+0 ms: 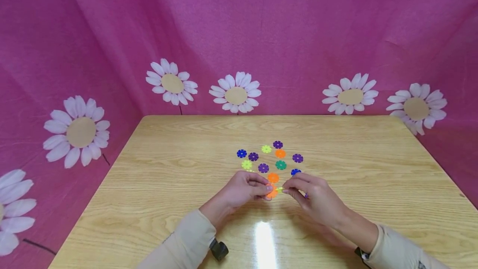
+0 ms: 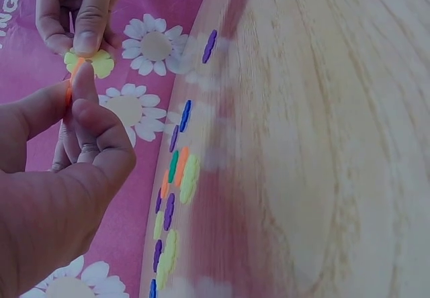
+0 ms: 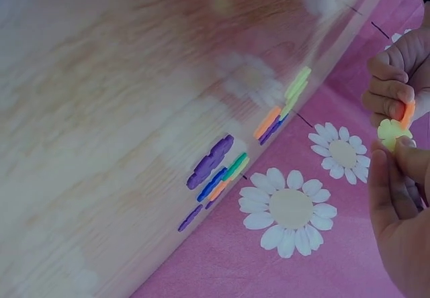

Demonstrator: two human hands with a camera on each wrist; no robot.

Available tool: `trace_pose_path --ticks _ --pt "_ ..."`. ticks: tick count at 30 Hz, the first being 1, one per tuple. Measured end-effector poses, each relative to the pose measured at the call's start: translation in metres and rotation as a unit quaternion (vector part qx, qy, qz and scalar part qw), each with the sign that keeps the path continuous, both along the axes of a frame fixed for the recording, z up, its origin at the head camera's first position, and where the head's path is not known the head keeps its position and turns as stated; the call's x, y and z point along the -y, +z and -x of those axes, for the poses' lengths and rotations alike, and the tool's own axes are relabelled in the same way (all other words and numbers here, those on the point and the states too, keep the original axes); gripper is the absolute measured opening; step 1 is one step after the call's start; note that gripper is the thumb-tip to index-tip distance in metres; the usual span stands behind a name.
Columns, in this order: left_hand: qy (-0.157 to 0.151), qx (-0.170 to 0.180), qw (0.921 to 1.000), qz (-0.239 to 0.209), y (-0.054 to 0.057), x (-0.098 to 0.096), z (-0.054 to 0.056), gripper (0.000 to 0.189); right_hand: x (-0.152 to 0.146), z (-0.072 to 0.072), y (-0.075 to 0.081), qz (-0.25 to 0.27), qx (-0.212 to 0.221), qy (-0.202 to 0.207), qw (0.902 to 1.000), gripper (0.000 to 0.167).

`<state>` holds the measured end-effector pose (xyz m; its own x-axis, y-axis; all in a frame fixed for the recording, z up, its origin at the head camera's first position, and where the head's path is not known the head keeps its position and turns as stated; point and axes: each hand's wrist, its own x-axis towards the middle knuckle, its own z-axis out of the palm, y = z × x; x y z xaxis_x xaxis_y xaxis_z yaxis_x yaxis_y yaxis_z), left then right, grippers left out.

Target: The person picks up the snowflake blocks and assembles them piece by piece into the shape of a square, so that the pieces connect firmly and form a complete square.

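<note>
An orange notched plastic disc [image 1: 274, 192] is pinched between the thumb and fingers of my left hand [image 1: 244, 188]. My right hand [image 1: 319, 198] pinches a yellow notched disc [image 1: 279, 190] by its outer edge. Held above the table, the two discs meet at their rims. In the left wrist view the orange disc [image 2: 68, 95] shows edge-on, crosswise to the yellow disc [image 2: 102, 64]. From the right wrist, the yellow disc [image 3: 391, 133] faces the camera, with the orange disc [image 3: 408, 114] against its upper side. Fingertips cover part of both discs.
Beyond the hands, loose notched discs lie flat on the wooden table [image 1: 168, 157]: several purple [image 1: 263, 168], blue [image 1: 241, 153] and yellow [image 1: 246, 164], a green one [image 1: 281, 165] and two orange [image 1: 273, 177]. A pink cloth [image 1: 261, 32] with printed daisies hangs behind the table.
</note>
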<state>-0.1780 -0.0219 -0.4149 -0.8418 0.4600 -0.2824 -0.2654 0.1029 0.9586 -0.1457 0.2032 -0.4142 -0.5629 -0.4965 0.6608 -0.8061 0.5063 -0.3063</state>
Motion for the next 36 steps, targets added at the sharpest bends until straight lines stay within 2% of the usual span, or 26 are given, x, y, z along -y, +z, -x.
trace_pose_path --ticks 7,11,17,26,29,32,36 --pt "0.006 0.003 1.0 -0.007 -0.004 0.001 0.0 0.016 0.002 0.001 0.0 0.002 -0.02 0.004 0.9998 0.001" --pt "0.003 -0.001 0.9999 -0.015 -0.008 0.001 -0.001 0.019 0.006 0.0 0.001 -0.005 -0.023 0.003 0.9997 0.014" --pt "0.022 0.001 0.9997 -0.015 -0.007 0.002 0.001 0.019 0.009 0.003 0.003 0.018 -0.02 0.009 0.9996 0.029" --pt "0.014 0.017 0.9998 -0.002 -0.003 0.003 0.004 0.021 0.005 0.006 0.009 0.004 -0.019 0.019 0.9996 0.029" --pt "0.017 0.018 0.9997 0.0 -0.004 0.004 0.005 0.021 -0.004 0.008 0.012 -0.014 -0.006 -0.005 0.9999 0.025" --pt "0.02 0.017 0.9996 0.003 -0.005 0.005 0.005 0.021 -0.022 0.011 0.013 -0.038 0.037 -0.055 0.9971 0.018" --pt "0.015 0.022 0.9996 0.013 -0.005 0.007 0.005 0.022 -0.046 0.016 0.009 -0.097 0.103 -0.112 0.9836 0.011"
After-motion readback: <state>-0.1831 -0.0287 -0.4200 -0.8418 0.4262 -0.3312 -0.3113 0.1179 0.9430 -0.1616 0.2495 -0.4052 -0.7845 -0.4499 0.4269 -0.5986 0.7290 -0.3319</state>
